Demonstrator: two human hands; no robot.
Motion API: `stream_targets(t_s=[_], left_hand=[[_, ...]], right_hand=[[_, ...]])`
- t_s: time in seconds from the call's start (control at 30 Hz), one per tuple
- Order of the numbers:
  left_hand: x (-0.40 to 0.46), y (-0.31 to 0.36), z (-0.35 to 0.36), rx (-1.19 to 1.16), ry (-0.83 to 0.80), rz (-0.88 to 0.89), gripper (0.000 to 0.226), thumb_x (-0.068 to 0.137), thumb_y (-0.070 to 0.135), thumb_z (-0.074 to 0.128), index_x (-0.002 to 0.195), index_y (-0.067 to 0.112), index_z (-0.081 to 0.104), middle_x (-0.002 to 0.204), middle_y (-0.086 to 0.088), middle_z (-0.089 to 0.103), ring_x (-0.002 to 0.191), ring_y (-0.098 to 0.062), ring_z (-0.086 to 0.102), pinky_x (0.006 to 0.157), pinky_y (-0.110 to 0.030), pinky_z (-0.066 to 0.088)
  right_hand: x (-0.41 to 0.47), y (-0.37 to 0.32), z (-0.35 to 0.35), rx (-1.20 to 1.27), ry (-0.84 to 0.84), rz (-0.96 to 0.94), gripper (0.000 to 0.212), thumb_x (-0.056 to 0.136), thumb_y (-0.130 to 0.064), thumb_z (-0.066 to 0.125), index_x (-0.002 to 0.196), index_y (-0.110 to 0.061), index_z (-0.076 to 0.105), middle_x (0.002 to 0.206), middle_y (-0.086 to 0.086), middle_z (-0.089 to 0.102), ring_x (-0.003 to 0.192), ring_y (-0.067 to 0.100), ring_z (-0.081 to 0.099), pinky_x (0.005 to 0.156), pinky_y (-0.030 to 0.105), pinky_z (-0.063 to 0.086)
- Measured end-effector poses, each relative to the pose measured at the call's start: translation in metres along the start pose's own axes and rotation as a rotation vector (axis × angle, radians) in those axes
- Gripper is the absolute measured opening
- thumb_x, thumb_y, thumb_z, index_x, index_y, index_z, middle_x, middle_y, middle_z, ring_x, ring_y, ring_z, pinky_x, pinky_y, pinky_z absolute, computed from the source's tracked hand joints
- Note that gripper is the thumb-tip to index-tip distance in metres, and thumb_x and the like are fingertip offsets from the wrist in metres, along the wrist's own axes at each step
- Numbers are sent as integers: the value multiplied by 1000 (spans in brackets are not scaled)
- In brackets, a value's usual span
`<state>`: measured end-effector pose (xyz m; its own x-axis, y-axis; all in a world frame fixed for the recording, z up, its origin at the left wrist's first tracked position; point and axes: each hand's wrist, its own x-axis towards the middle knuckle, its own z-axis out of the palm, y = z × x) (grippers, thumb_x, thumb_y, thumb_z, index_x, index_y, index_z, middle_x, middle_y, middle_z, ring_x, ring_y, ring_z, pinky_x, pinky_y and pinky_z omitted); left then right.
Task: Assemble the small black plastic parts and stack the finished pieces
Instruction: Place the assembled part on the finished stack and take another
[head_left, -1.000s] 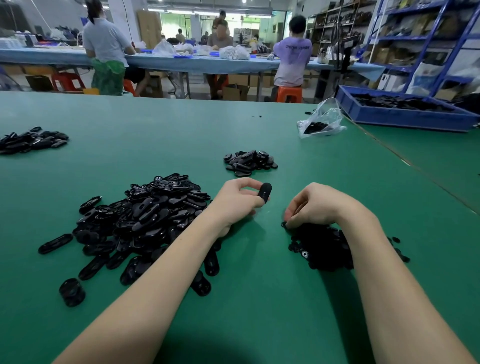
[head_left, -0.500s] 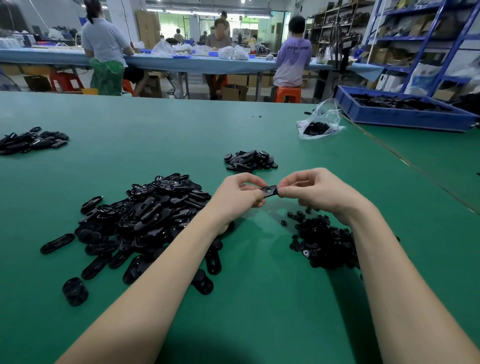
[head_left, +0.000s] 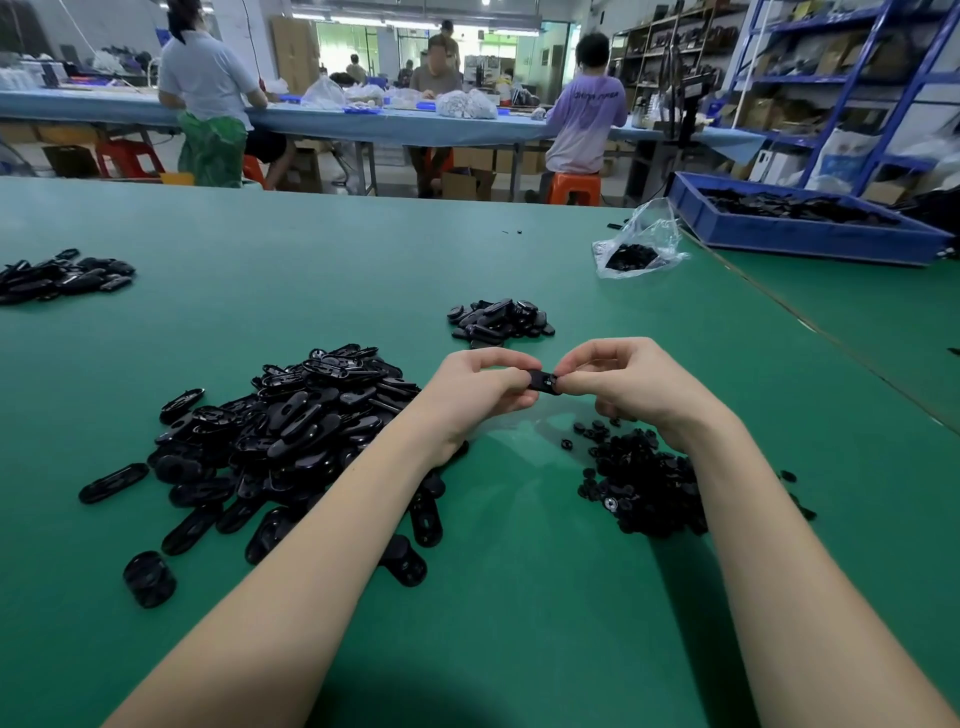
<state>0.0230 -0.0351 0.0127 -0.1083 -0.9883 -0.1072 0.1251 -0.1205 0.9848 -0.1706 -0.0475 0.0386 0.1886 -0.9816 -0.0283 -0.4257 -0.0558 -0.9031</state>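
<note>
Between my two hands, above the green table (head_left: 363, 260), is one small black oval part (head_left: 542, 382). My left hand (head_left: 475, 395) pinches its left end and my right hand (head_left: 623, 384) pinches its right end, fingers curled. Whether a small round piece is under my right fingertips is hidden. A large heap of black oval parts (head_left: 280, 436) lies left of my left forearm. A heap of small round black pieces (head_left: 639, 483) lies under my right wrist. A small pile of black oval pieces (head_left: 498, 321) sits just beyond my hands.
Another pile of black parts (head_left: 62, 275) lies at the far left. A clear plastic bag (head_left: 636, 249) of black pieces and a blue crate (head_left: 800, 234) stand at the back right. Several people work at a long blue table behind.
My right hand rose from the heap of small pieces and met my left hand at the oval part. Both hands now pinch it together, slightly higher than before.
</note>
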Motion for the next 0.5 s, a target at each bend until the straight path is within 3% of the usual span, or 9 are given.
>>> stream_targets(t_s=[0.1, 0.27, 0.5], left_hand=[[0, 0, -1, -17, -5, -1, 16, 94, -2, 60, 97, 8, 73, 92, -11, 77, 81, -18, 73, 84, -22, 59], [0, 0, -3, -67, -13, -17, 15, 91, -5, 63, 95, 6, 73, 94, -14, 77, 84, -21, 74, 79, -20, 59], [-2, 1, -3, -69, -10, 2, 14, 90, -8, 63, 96, 3, 72, 97, -15, 75, 83, -22, 74, 80, -21, 59]], right_hand=[[1, 0, 1, 5, 10, 0, 7, 81, -20, 82, 85, -22, 77, 77, -7, 72, 46, 9, 39, 50, 22, 33], [2, -2, 2, -30, 33, 29, 5, 79, -21, 82, 82, -26, 80, 71, -5, 64, 47, 8, 40, 54, 27, 31], [2, -4, 3, -57, 39, 55, 7, 83, -21, 79, 78, -26, 79, 72, -4, 62, 49, 9, 39, 48, 21, 30]])
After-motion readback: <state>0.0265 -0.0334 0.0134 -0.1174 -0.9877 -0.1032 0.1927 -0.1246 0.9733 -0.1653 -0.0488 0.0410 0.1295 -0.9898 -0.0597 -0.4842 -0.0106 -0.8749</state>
